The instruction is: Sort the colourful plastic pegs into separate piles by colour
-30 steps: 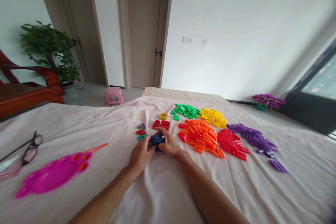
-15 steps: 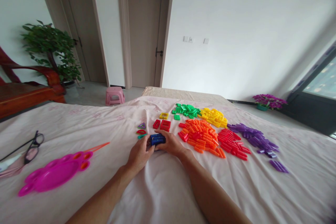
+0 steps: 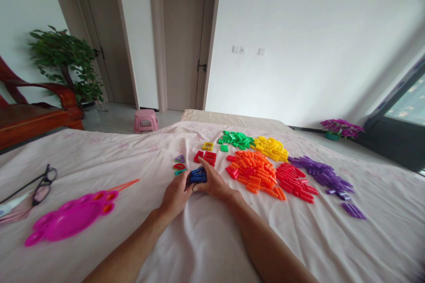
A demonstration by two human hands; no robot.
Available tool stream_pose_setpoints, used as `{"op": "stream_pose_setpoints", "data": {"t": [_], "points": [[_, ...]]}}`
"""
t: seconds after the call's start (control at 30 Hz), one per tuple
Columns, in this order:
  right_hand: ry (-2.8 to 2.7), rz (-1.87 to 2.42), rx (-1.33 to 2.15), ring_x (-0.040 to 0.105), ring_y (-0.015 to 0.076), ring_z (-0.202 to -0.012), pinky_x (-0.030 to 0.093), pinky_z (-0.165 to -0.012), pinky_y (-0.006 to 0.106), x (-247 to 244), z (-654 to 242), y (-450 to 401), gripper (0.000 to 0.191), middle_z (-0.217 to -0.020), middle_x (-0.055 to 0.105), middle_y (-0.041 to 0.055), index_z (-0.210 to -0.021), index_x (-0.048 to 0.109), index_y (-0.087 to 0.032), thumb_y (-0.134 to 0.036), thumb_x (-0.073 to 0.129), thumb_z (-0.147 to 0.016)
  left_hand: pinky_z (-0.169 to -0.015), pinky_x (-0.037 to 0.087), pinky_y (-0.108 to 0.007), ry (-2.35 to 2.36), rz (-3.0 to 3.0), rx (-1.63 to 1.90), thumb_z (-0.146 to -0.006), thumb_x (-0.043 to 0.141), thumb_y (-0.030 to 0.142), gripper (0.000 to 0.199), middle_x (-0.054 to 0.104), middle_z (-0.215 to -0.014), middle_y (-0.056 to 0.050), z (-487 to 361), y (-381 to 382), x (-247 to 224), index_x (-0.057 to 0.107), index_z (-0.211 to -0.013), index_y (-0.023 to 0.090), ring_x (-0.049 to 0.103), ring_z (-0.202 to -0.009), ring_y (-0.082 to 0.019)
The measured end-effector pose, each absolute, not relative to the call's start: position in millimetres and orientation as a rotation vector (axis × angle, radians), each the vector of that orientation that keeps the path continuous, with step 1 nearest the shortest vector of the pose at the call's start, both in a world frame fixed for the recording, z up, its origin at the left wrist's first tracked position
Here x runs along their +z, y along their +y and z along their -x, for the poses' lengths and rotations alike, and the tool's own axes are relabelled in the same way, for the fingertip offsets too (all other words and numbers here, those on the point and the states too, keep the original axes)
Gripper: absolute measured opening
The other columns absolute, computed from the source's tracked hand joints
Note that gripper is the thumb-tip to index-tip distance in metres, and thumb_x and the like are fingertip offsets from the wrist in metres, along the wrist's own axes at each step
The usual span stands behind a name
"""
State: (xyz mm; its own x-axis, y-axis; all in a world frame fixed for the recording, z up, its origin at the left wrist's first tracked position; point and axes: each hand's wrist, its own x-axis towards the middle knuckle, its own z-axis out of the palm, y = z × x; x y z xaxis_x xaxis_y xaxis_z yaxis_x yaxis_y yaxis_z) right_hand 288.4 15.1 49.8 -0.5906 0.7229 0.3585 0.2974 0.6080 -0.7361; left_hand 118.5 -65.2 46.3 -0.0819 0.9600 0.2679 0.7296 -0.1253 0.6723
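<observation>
Between my hands, low over the cloth, is a dark blue plastic building piece (image 3: 198, 175). My left hand (image 3: 176, 192) grips its left side with thumb and fingers. Around its right side is my right hand (image 3: 215, 182), the index finger raised along the top and the thumb at the near edge. Just beyond lie red frame-like pieces (image 3: 210, 158) and a yellow square frame (image 3: 207, 146). A purple and green triangle (image 3: 179, 158), a red curved piece (image 3: 179, 166) and a teal piece (image 3: 179, 172) lie beside my left fingers.
Piles of green (image 3: 237, 139), yellow (image 3: 270, 148), orange (image 3: 254, 170), red (image 3: 295, 181) and purple pieces (image 3: 322, 173) spread to the right. On the left are a magenta palette tray (image 3: 71, 221) and glasses (image 3: 44, 184). The cloth (image 3: 139, 239) is wrinkled.
My right index finger has lifted from the blue piece and straightened forward. The blue piece has turned slightly within my hands. Everything else has stayed in place.
</observation>
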Motion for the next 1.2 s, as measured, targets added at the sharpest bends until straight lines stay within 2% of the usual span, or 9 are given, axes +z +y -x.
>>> {"op": "stream_pose_setpoints", "data": {"t": [0.17,0.3,0.5,0.6,0.73,0.87,0.97,1.2], "points": [[-2.179,0.696,0.801,0.055,0.0283,-0.115,0.042,-0.1,0.045,45,-281,12,0.108,-0.122,0.057,0.0119,-0.15,0.03,-0.024,-0.043,0.087,-0.06,-0.096,0.044,-0.032,1.789,-1.939,0.983,-0.079,0.056,0.01,0.042,0.065,-0.12,-0.01,-117,-63,44,0.055,-0.12,0.02,0.06,-0.112,-0.022],[-2.112,0.751,0.897,0.059,0.0261,-0.107,0.047,-0.094,0.043,42,-279,13,0.103,-0.119,0.059,0.0108,-0.149,0.03,-0.025,-0.044,0.085,-0.064,-0.094,0.045,-0.033,1.853,-1.887,1.003,-0.083,0.055,0.014,0.035,0.066,-0.117,-0.01,-119,-64,48,0.054,-0.118,0.021,0.061,-0.111,-0.022],[-2.216,0.789,0.837,0.056,0.0286,-0.115,0.043,-0.099,0.046,49,-284,14,0.081,-0.128,0.058,0.014,-0.141,0.046,-0.022,-0.043,0.08,-0.071,-0.087,0.046,-0.033,1.968,-1.855,1.042,-0.088,0.052,0.025,0.026,0.067,-0.107,-0.012,-119,-66,53,0.053,-0.113,0.017,0.063,-0.102,-0.023],[-2.226,0.795,0.834,0.06,0.0244,-0.104,0.047,-0.093,0.041,51,-284,13,0.069,-0.121,0.062,0.0113,-0.137,0.05,-0.02,-0.038,0.076,-0.075,-0.082,0.047,-0.033,1.957,-1.817,1.034,-0.087,0.052,0.026,0.026,0.068,-0.102,-0.011,-116,-66,53,0.054,-0.112,0.017,0.065,-0.096,-0.022],[-2.124,0.791,0.986,0.062,0.0203,-0.092,0.05,-0.083,0.035,54,-283,10,0.063,-0.111,0.065,0.0086,-0.137,0.049,-0.018,-0.036,0.07,-0.081,-0.087,0.047,-0.033,1.774,-1.691,1.116,-0.083,0.059,0.029,0.038,0.069,-0.108,-0.009,-110,-65,54,0.054,-0.119,0.019,0.065,-0.099,-0.022],[-1.997,0.752,1.167,0.061,0.0211,-0.099,0.05,-0.088,0.036,63,-281,7,0.059,-0.113,0.065,0.0079,-0.139,0.047,-0.018,-0.045,0.06,-0.088,-0.095,0.047,-0.035,1.334,-1.475,1.296,-0.083,0.061,0.041,0.046,0.068,-0.115,-0.011,-107,-64,58,0.055,-0.121,0.016,0.065,-0.105,-0.022],[-1.959,0.787,1.166,0.06,0.0225,-0.106,0.049,-0.093,0.038,68,-279,7,0.052,-0.116,0.065,0.0073,-0.132,0.055,-0.019,-0.052,0.052,-0.092,-0.101,0.045,-0.037,1.075,-1.213,1.379,-0.084,0.06,0.045,0.047,0.068,-0.118,-0.012,-110,-64,62,0.058,-0.119,0.014,0.064,-0.109,-0.022],[-1.82,0.882,1.194,0.059,0.0245,-0.109,0.046,-0.096,0.039,60,-276,9,0.055,-0.118,0.065,0.0083,-0.124,0.062,-0.019,-0.06,0.043,-0.093,-0.093,0.05,-0.035,1.034,-0.877,1.345,-0.072,0.075,0.042,0.048,0.07,-0.112,-0.011,-116,-63,58,0.065,-0.11,0.013,0.066,-0.1,-0.021]]}}
